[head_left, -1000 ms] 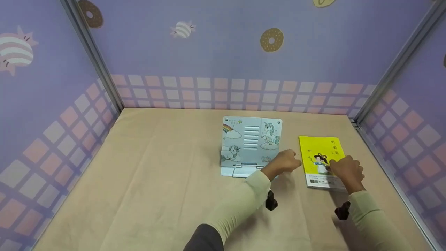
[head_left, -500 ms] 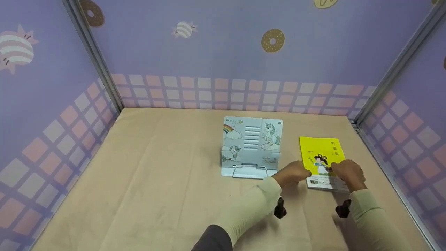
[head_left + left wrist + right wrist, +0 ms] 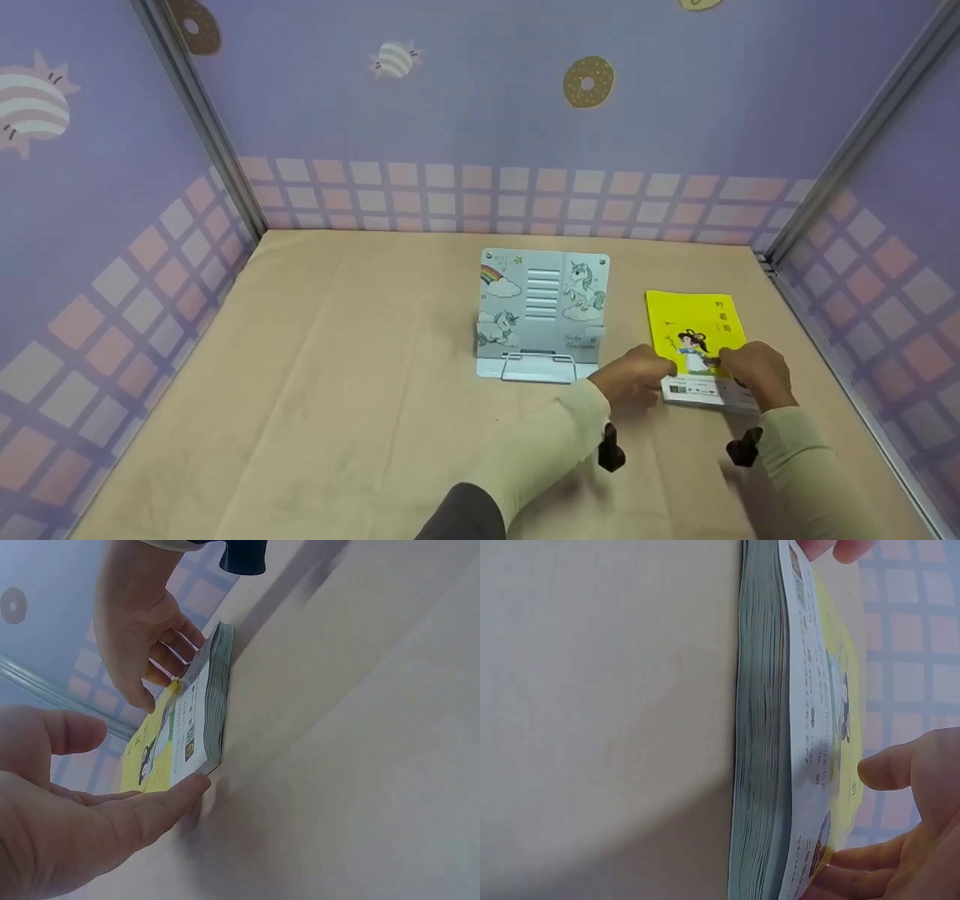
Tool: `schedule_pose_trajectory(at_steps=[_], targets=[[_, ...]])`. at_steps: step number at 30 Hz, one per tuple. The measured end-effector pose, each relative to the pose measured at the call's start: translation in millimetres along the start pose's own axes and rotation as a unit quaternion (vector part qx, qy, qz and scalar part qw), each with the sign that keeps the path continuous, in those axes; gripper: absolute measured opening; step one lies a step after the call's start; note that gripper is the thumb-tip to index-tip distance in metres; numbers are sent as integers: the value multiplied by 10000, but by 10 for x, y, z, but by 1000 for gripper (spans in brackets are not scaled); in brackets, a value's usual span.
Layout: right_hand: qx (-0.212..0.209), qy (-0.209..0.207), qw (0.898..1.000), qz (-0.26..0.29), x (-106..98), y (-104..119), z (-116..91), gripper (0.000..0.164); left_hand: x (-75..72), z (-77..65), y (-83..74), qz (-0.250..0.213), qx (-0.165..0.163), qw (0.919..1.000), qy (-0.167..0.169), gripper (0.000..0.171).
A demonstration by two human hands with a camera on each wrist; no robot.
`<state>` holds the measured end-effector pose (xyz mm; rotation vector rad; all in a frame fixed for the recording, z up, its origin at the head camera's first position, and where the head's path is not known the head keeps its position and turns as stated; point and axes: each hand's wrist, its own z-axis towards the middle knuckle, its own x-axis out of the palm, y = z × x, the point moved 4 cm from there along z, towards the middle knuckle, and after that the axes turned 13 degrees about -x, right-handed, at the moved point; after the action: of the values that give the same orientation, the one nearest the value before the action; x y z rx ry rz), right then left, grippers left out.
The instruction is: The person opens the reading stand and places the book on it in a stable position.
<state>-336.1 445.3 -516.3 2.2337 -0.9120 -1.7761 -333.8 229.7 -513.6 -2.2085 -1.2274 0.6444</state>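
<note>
A yellow paperback book (image 3: 694, 319) with a cartoon girl and a white lower band lies flat, cover up, at the right of the table. My left hand (image 3: 636, 373) is at its left edge. In the left wrist view, those fingers (image 3: 150, 817) lie extended along the book's side, the thumb raised apart from the cover. At the right edge is my right hand (image 3: 757, 369). The right wrist view shows its thumb (image 3: 885, 769) over the cover and its fingers beside the edge; whether the thumb touches is unclear. Page edges (image 3: 761, 727) face the right wrist camera.
A pale blue book stand (image 3: 541, 300) with unicorn pictures stands upright left of the book, a wire holder (image 3: 538, 367) at its base. Beige cloth (image 3: 337, 390) covers the table. Purple patterned walls (image 3: 480, 97) enclose the back and sides.
My left hand has moved right and toward me, from beside the stand to the book's left edge. My right hand has stayed nearly still at the right edge. The book lies in place.
</note>
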Motion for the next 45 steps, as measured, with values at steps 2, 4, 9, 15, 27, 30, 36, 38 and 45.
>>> schedule_pose_trajectory(at_steps=[2,4,9,15,27,30,36,38,45], targets=[[-152,40,9999,59,-9,-12,5,31,-5,24,5,-185,-46,9998,-77,14],[-235,68,9995,187,-28,-30,3,27,-18,61,5,-324,-123,9991,-258,14],[-40,95,9980,620,-59,-168,-7,27,-46,142,21,-661,-299,9965,-417,12],[-806,348,9869,1352,5,-346,-48,23,-108,164,62,-911,-330,9952,-147,6],[-126,900,9740,2073,-30,-342,11,57,-174,110,-16,-833,169,9964,71,24],[-91,809,9735,2136,-25,-329,36,56,-196,59,-74,-707,318,9970,-23,30],[-82,443,9685,2448,3,-251,66,53,-279,-56,-153,-508,431,9973,-305,41],[-110,306,9641,2637,-2,-223,78,53,-309,-82,-170,-371,477,9973,-424,42],[-437,30,9523,3020,-58,-95,51,54,-395,-155,-224,172,896,9922,-844,46]])
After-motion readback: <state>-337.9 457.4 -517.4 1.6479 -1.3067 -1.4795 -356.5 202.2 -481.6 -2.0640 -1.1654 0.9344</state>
